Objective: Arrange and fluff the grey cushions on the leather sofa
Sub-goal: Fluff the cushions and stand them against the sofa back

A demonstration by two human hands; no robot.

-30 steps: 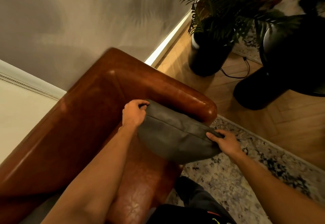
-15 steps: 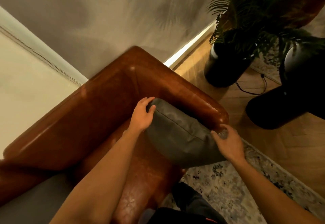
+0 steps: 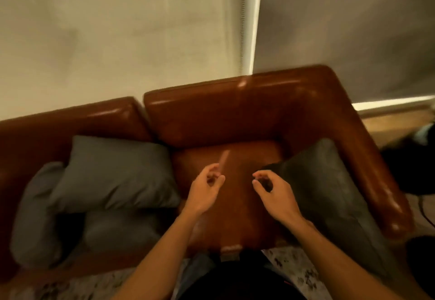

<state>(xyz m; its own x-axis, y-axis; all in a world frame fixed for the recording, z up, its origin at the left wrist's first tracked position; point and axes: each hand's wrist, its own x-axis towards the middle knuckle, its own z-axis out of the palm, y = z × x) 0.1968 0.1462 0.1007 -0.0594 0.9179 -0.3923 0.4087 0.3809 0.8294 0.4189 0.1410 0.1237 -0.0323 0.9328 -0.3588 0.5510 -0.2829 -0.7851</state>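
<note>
With both the left hand point(image 3: 204, 192) and right hand point(image 3: 274, 193) held empty, fingers loosely curled, over the sofa point(image 3: 235, 116) seat, the right-end cushion point(image 3: 329, 196) could be tipped forward off its armrest, while the left-end heap point(image 3: 101, 182) may be left unfluffed.

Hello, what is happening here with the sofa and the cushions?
A person is arranging grey cushions on a brown leather sofa. Both hands are empty now: the left hand and right hand hover half-curled over the bare seat. One cushion leans against the right armrest. A pile of grey cushions lies at the left, not yet tidied.
</note>
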